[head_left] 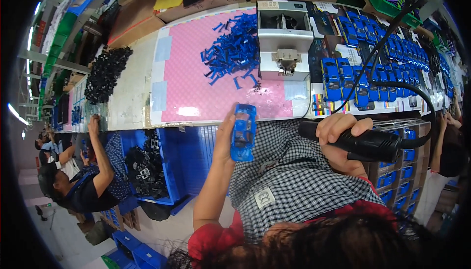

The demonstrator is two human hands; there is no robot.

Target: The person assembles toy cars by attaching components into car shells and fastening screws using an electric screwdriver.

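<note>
My left hand [224,137] is closed around a blue toy car body [244,134], held upright just off the table's front edge. The car's window openings show, and its far side is hidden. In my right hand [338,130] is a black electric screwdriver [375,144], lying sideways with its narrower end to the left. A thick black cable runs from its right end. Screwdriver and car are well apart. Beyond them on the pink mat [189,90] lies a heap of small blue plastic parts [230,50], beside a grey screw feeder [284,40].
Rows of blue toy cars [360,80] cover the table at right. Black parts are heaped [105,72] at left, and a blue bin [169,171] stands below the edge. A co-worker [81,180] sits at left; another person's arm [444,131] shows at far right.
</note>
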